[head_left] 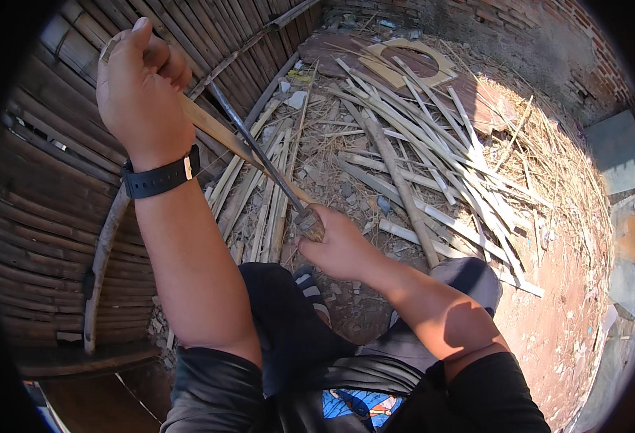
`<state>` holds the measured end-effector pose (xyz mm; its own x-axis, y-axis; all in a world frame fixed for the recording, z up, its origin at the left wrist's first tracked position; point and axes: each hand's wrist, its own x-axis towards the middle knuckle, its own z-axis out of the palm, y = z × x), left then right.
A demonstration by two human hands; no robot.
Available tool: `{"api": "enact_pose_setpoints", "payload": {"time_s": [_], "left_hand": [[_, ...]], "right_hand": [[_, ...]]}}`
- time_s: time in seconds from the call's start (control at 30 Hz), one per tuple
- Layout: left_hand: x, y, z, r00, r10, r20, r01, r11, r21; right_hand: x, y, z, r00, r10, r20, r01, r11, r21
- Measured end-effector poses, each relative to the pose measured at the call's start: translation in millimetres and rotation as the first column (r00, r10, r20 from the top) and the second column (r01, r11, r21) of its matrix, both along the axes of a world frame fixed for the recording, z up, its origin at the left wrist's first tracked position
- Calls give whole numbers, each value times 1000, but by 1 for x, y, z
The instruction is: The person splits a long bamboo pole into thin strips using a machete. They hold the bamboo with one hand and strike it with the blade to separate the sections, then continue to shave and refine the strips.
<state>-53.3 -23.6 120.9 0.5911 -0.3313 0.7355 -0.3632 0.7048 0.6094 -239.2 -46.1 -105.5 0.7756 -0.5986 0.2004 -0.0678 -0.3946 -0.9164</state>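
Note:
My left hand (144, 90) is raised at the upper left, its fingers curled round the upper end of a bamboo strip (216, 130). From there the strip slants down to the right. Lower, in front of my knees, my right hand (342, 245) is closed on the wooden handle (310, 225) of a long-bladed knife (252, 144). Its narrow dark blade points up and left, crossing over the strip. Whether the edge bites into the bamboo I cannot tell. The strip's lower end disappears near my right hand.
Split bamboo strips (433, 144) lie in a loose heap ahead, with more strips (267, 202) beside the bamboo wall (72, 238) on my left. A board with a round cutout (440, 74) rests at the back. Shavings litter the ground; a brick wall (498, 36) stands behind.

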Motion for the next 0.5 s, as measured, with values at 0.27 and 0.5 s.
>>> {"api": "enact_pose_setpoints", "payload": {"time_s": [0.27,0.5], "left_hand": [[-10,-24,7,998,58,-4,-58,997,44],[-2,-45,3,1000,-27,-11,28,993,111]], "right_hand": [[-2,-8,-2,990,15,-142,27,956,291],[-21,-34,-33,959,52,-280,78,898,433]]}}
